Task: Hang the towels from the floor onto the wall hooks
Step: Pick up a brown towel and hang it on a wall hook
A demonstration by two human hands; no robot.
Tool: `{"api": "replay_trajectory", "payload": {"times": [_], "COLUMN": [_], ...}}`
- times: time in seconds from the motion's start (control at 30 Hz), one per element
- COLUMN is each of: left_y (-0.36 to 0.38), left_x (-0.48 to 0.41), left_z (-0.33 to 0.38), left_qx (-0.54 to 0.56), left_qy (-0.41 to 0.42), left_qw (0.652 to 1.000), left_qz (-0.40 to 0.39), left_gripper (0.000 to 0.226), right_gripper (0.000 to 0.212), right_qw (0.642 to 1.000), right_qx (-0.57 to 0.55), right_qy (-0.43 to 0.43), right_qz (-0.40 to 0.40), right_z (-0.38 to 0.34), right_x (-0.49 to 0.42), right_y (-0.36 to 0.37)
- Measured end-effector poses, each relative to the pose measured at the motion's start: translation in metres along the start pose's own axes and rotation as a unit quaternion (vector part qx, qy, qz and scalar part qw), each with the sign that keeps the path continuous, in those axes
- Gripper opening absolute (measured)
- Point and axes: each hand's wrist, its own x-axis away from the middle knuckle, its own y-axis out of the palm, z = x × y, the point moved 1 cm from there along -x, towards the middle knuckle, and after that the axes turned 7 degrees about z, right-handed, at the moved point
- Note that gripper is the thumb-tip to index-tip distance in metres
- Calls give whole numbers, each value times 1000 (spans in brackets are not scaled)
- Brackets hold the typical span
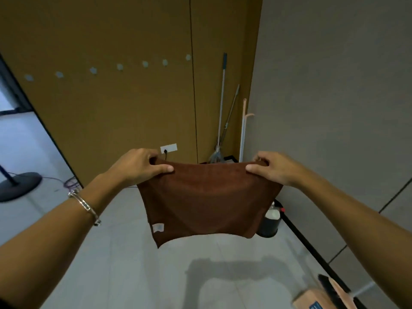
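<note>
A brown towel (205, 199) hangs spread out in the air in front of me, above the grey floor. My left hand (140, 166) pinches its upper left corner and my right hand (270, 167) pinches its upper right corner. A small white label (158, 227) shows near the towel's lower left corner. High on the ochre wall runs a slanted row of several small white hooks (145, 64), all bare. No other towel is in view.
Mops and brooms (221, 108) lean in the corner behind the towel. A dark bucket with a white bottle (269, 221) stands by the right wall. A black stand base (17, 184) sits at left. A cardboard box (316, 297) is at lower right.
</note>
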Motion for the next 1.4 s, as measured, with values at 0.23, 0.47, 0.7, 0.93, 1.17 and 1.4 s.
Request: {"api": "replay_trajectory", "payload": {"times": [0.23,0.47,0.7,0.93,1.17,1.4], "left_y": [-16,-48,-65,-79,-72,-73], "left_x": [-38,-113,-160,-206,-266,-339], "left_z": [-80,-157,-228,-268,-310,-345], "left_qx": [37,12,35,-24,-49,-39], "left_qy": [15,42,5,17,-36,-72], "left_qw": [999,998,998,998,995,997], "left_qz": [11,47,53,47,84,15], "left_gripper": [20,19,17,21,13,28], "right_gripper": [17,15,16,16,12,20], "right_qw": [995,985,984,988,981,972], "right_qx": [25,102,80,81,77,54], "right_qy": [-85,-130,-146,-110,-135,-166], "right_qz": [-45,-39,-63,-74,-114,-155], "right_z": [-36,-105,-157,-191,-217,-243], "right_x": [-93,-205,-288,-360,-450,-564], "right_y": [29,40,80,112,149,177]}}
